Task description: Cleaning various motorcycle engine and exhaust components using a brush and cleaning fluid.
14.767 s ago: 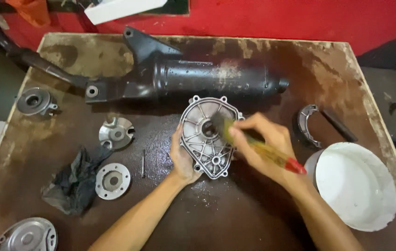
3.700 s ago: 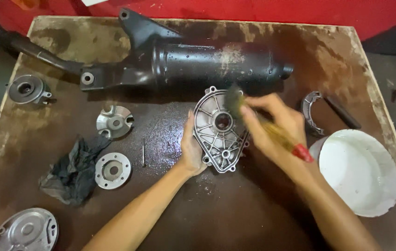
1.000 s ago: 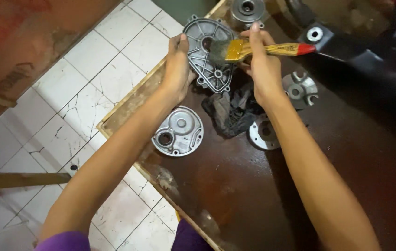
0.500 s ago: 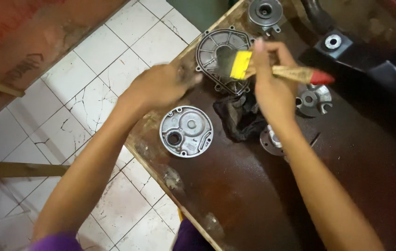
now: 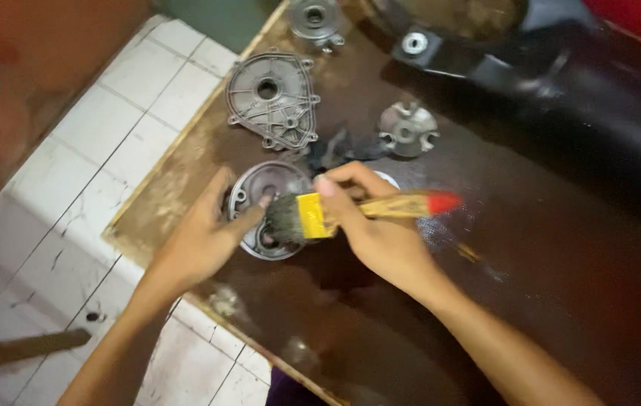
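The round metal cover (image 5: 264,203) lies flat on the dark wooden table (image 5: 531,301), close to its near left edge, and I see it only partly because both hands are over it. My left hand (image 5: 204,240) rests on the left side of this cover, the fingers spread and pressing on its rim, so it steadies the part but does not close around it. My right hand (image 5: 380,237) is clenched around the wooden handle of a paintbrush (image 5: 358,210) with a yellow ferrule and a red tip; the dark bristles touch the cover's right half, just beside the left fingertips. So the cover sits under the brush head and between the two hands.

Just beyond it a dark rag (image 5: 339,150) lies on the table. Farther up is a larger ribbed cover plate (image 5: 272,98), lying apart from both hands. To the right of the rag is a small hub part (image 5: 407,129), and another round part (image 5: 313,16) is near the top edge. A big black housing (image 5: 561,83) crosses the far side. White floor tiles (image 5: 72,173) show left of the table.
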